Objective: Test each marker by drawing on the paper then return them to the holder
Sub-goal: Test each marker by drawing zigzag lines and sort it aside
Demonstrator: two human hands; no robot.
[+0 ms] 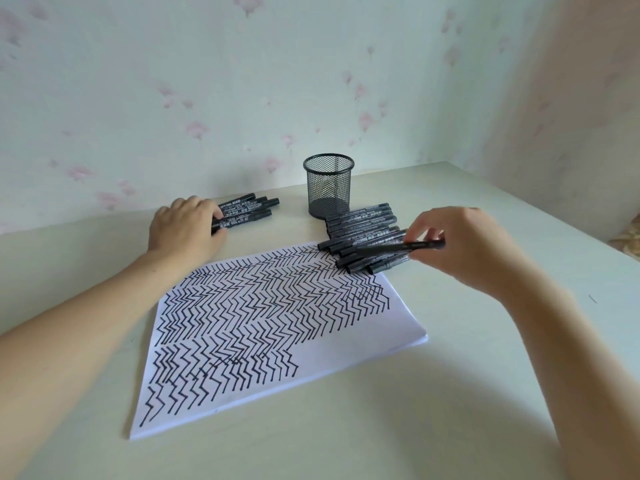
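Holder: a black wire-mesh cylindrical pen holder [328, 186] stands upright at the back of the smooth pale tabletop [398, 410], no markers visible through its mesh.
Paper: a white rectangular sheet of paper [263, 327], on a thin stack, lies flat in the middle, mostly covered with rows of black zigzag strokes.
Right pile: a heap of black plastic capped markers with white print [362, 237] lies just in front of the holder, its near end overlapping the paper's far corner.
Left group: a few black markers of the same kind [247, 211] lie side by side to the left of the holder, off the paper.
Right hand: the right hand [460, 251] pinches one slim black marker [398, 247] between thumb and fingertips, held nearly level just above the right pile.
Left hand: the left hand [185, 228] rests palm down, fingers curled over the near ends of the left group; whether it grips one I cannot tell.
Wall: matte pale wallpaper with faint pink flowers [207, 98].
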